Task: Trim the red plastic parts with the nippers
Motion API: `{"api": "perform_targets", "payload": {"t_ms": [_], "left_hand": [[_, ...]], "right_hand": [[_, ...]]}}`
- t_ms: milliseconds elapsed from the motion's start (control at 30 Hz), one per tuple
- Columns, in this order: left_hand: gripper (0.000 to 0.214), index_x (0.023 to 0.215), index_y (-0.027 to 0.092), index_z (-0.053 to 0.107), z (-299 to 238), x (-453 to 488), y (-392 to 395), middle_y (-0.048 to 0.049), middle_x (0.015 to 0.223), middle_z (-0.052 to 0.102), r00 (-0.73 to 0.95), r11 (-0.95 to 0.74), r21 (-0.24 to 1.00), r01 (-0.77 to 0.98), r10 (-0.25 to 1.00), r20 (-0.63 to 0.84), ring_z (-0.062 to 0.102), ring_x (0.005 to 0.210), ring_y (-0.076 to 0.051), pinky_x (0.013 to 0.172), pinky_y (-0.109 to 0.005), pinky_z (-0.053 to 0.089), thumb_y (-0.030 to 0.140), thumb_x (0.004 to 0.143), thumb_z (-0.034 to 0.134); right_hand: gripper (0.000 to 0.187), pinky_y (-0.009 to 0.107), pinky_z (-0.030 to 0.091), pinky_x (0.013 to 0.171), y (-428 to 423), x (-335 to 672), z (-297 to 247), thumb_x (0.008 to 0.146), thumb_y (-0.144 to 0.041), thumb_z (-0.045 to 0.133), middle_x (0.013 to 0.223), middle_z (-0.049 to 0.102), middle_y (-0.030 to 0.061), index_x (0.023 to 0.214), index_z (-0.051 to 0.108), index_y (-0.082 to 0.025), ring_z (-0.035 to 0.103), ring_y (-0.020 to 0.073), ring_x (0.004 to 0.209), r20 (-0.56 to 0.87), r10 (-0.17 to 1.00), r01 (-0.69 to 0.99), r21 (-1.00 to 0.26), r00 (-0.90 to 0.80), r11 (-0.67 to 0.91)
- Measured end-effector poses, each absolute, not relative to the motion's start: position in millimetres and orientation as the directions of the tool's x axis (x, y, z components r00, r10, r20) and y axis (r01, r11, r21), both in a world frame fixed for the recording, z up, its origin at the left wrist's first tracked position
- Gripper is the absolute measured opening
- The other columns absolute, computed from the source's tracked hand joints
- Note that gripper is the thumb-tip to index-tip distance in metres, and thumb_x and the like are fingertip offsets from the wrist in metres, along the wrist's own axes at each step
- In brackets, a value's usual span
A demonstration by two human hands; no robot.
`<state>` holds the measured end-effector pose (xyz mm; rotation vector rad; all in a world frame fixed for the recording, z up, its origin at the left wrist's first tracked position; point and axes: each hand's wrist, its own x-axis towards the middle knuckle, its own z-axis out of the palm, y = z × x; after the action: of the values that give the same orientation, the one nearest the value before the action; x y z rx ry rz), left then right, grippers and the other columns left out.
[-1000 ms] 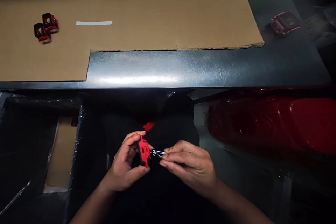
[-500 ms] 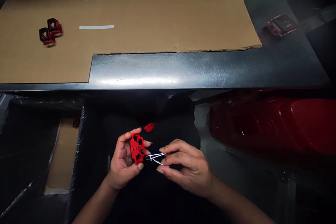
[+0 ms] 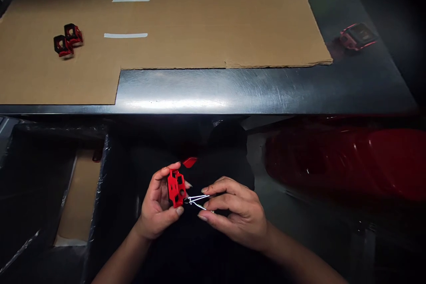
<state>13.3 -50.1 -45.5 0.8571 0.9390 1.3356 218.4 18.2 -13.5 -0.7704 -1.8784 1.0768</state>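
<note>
My left hand (image 3: 158, 206) grips a small red plastic frame (image 3: 176, 187) with several holes in it, fingers at its top and thumb at its lower edge. Between thumb and fingers of my right hand (image 3: 238, 213) is a small silver nail clipper (image 3: 197, 199). Its tip points left and meets the frame's lower right edge, though whether it bites on the plastic I cannot tell. Just above the frame, a flat red piece (image 3: 190, 162) shows against the dark cloth.
Cardboard (image 3: 213, 31) covers much of the metal table (image 3: 199, 91). Two red-and-black frames (image 3: 68, 41) sit on it at left; another frame (image 3: 357, 36) is at far right. A plastic-lined bin (image 3: 104, 164) stands lower left, a glossy red object (image 3: 392, 164) lower right.
The red frame has turned slightly in my left hand and shifted a little to the right. The clipper stays at its lower right edge. My right hand has hardly moved.
</note>
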Motion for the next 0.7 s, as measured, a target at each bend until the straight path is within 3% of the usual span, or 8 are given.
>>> {"api": "perform_targets", "payload": {"t_ms": [133,300,433,700], "left_hand": [[0.073,0.148,0.032,0.04,-52.7,11.5,-51.2,-0.0117,0.152,0.036,0.032,-0.055,0.97,-0.238,0.997,0.064,0.063,0.104,-0.018,0.09,-0.035,0.061,0.017,0.084,0.073],[0.079,0.154,0.028,0.034,-55.5,6.6,-51.1,-0.0143,0.15,0.038,0.122,-0.122,0.992,-0.033,0.985,0.125,0.047,0.133,-0.029,0.103,-0.042,0.054,0.021,0.085,0.073],[0.08,0.155,0.027,0.032,-53.5,4.9,-51.5,-0.015,0.148,0.041,0.179,-0.152,0.988,0.036,0.973,0.143,0.043,0.138,-0.029,0.11,-0.045,0.048,0.026,0.087,0.074],[0.079,0.154,0.028,0.034,-52.2,5.7,-52.4,-0.0156,0.146,0.044,0.183,-0.166,0.984,0.061,0.971,0.153,0.045,0.136,-0.029,0.109,-0.046,0.049,0.032,0.087,0.074]], "right_hand": [[0.008,0.03,0.059,0.067,19.6,217.9,-14.6,0.082,-0.019,0.081,0.089,0.074,0.0086,0.083,0.074,-0.016,0.07,0.0174,0.076,0.37,0.772,0.097,-0.871,-0.518,0.482],[0.009,0.03,0.059,0.067,18.5,217.1,-15.5,0.082,-0.02,0.081,0.089,0.074,0.0092,0.083,0.073,-0.015,0.069,0.0173,0.076,0.394,0.754,0.068,-0.864,-0.526,0.5],[0.008,0.03,0.059,0.067,17.7,217.4,-15.5,0.083,-0.02,0.08,0.088,0.074,0.0095,0.082,0.073,-0.015,0.069,0.0175,0.077,0.403,0.747,0.055,-0.862,-0.529,0.505],[0.009,0.029,0.059,0.067,17.8,218.1,-15.7,0.083,-0.02,0.08,0.086,0.074,0.0089,0.081,0.073,-0.015,0.069,0.017,0.076,0.413,0.752,0.054,-0.859,-0.514,0.509]]}}
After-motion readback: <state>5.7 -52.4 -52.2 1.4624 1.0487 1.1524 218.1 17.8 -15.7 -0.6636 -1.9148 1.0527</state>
